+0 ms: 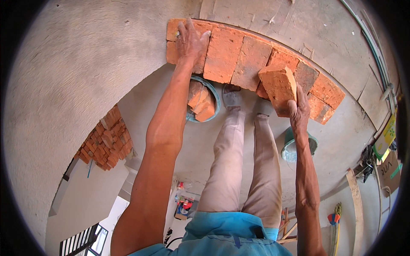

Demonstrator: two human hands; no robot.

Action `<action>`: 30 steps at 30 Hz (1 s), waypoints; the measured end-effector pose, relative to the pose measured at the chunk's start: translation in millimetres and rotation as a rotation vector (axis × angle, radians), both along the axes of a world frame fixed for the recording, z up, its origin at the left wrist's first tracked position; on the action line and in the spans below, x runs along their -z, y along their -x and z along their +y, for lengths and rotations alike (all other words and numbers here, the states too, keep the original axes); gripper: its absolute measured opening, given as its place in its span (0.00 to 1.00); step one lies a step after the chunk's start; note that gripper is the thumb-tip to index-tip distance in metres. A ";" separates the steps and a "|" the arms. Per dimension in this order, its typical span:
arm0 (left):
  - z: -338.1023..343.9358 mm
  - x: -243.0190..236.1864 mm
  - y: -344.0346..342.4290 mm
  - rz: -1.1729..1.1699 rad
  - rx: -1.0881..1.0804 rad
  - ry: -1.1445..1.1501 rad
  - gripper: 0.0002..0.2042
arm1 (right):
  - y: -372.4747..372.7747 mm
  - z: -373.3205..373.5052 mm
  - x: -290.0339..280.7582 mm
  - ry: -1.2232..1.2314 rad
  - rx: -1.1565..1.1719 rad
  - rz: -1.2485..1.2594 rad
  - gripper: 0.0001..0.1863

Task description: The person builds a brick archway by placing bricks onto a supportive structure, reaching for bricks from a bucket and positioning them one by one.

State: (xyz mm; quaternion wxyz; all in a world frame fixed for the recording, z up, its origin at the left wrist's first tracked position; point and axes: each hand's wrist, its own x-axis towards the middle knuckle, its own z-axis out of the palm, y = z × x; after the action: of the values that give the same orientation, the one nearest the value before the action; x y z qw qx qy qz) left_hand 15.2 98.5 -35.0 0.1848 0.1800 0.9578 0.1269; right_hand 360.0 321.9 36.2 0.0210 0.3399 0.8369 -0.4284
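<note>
A row of orange-red bricks (223,55) forms a low course along the foot of the far surface, curving from upper left to the right. My left hand (191,42) rests on the bricks at the left end of this row, with its fingers spread over their upper part. Toward the right side, my right hand (301,111) grips a single brick (277,87), thumb on the near face and fingers around the right side. That brick is tilted and partly covers the bricks behind it; whether it touches them I cannot tell.
A teal bucket (218,102) with broken bricks stands beside my left forearm. Another green bucket (315,147) is partly behind my right forearm. A brick pile (106,138) lies at left, past the plastered wall (85,64). Pipes (372,42) and a wooden plank (355,205) are at right.
</note>
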 end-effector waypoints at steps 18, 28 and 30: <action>-93.3 18.1 -105.3 -0.608 -1.470 -0.758 0.34 | 58.7 -11.6 -31.3 -0.392 -0.133 -0.073 0.27; -66.1 12.5 -116.0 -0.669 -1.581 -0.996 0.23 | 222.4 -78.3 17.9 -0.374 -0.558 0.229 0.29; -65.7 10.2 -118.8 -0.640 -1.603 -1.017 0.23 | 250.2 -88.2 37.4 -0.414 -0.602 0.286 0.26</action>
State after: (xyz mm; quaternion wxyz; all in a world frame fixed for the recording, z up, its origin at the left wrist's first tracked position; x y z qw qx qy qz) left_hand 134.1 32.8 -45.2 0.1949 -0.5037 0.5334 0.6510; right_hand 109.8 233.7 -1.2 -0.0402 0.0132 0.9624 -0.2684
